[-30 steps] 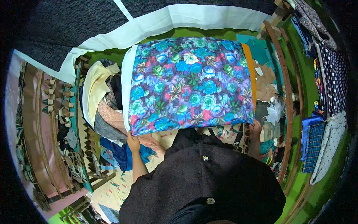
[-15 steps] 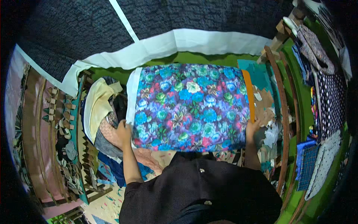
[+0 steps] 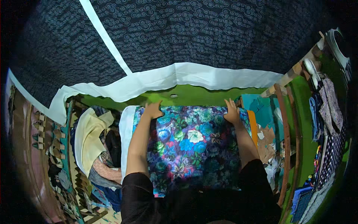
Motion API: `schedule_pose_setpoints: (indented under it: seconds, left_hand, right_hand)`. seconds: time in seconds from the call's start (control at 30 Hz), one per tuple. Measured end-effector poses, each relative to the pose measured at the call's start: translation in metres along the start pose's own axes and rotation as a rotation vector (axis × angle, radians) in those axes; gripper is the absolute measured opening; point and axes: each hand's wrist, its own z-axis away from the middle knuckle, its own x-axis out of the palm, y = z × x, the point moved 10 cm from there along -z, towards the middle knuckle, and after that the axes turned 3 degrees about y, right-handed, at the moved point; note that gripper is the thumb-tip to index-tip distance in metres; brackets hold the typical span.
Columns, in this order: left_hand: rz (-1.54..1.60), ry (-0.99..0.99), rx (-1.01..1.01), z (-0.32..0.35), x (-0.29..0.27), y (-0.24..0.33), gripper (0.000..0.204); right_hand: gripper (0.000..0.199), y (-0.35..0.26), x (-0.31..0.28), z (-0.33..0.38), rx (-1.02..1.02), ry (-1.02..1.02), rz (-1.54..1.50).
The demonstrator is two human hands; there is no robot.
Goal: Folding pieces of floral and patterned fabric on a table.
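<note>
1. We have the flowered cloth (image 3: 194, 136) spread out in the middle of the scene, its blue, purple and green blooms facing up and its near part shaded beneath our body.
2. We see a white strip (image 3: 126, 128) along its left edge and an orange strip (image 3: 253, 127) along its right.
3. Our left hand (image 3: 152, 111) lies at the cloth's far left, fingers pointing away and the thumb well apart from them.
4. Our right hand (image 3: 232, 112) is at the far right, fingers spread wide and thumb turned left; we cannot tell how firmly either hand presses.
5. To the left, we find a cream cloth (image 3: 87, 134) heaped among other fabrics.
6. To the right, we see a wooden rail (image 3: 282, 142), with a polka-dot cloth (image 3: 330, 160) hanging beyond it.
7. Farther off, we face a green wall (image 3: 197, 96) and a dark, white-bordered curtain (image 3: 209, 37).
</note>
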Motion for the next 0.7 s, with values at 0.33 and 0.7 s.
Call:
schedule_pose_setpoints:
  seconds: [0.33, 0.7]
  left_hand:
    - [-0.045, -0.102, 0.200, -0.013, -0.008, -0.006, 0.030]
    - [0.021, 0.302, 0.365, 0.176, -0.024, 0.033, 0.011]
  right_hand:
    - [0.018, -0.004, 0.005, -0.016, -0.200, -0.244, 0.017]
    - [0.015, -0.008, -0.019, 0.182, -0.360, 0.017, 0.086]
